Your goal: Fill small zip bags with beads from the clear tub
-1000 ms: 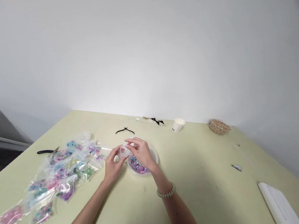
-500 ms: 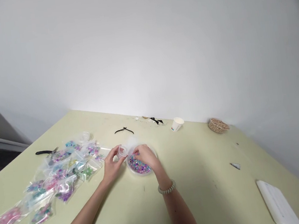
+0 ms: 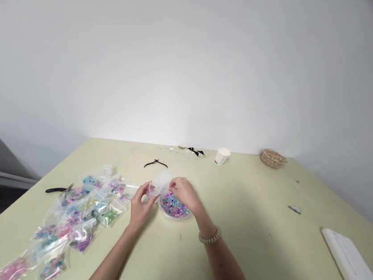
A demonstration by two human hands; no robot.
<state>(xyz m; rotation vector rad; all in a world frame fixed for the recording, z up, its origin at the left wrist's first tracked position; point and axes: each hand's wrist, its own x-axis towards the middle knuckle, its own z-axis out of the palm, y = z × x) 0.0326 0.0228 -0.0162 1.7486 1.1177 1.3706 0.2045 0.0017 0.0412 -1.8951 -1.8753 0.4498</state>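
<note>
A round clear dish (image 3: 178, 218) stands on the table, filled with small purple, blue and pink beads (image 3: 173, 206). At the dish's left edge, my left hand (image 3: 141, 204) holds a small clear cup (image 3: 153, 189) tilted between thumb and fingers. My right hand (image 3: 185, 193), with a beaded bracelet (image 3: 210, 236) on its wrist, is over the right side of the dish. Its thumb and fingertips are pinched together, and whatever they hold is too small to make out.
Clear bags of coloured beads (image 3: 77, 220) cover the left of the pale green table (image 3: 250, 222). Black pliers (image 3: 156, 162), a paper cup (image 3: 222, 155) and a tub (image 3: 272, 158) stand toward the back. More pliers (image 3: 55, 190) lie left; a white object (image 3: 347, 254) lies right.
My right hand has lifted slightly from the beads and shifted a little right, showing more of them. My left hand still holds the small cup in nearly the same place.
</note>
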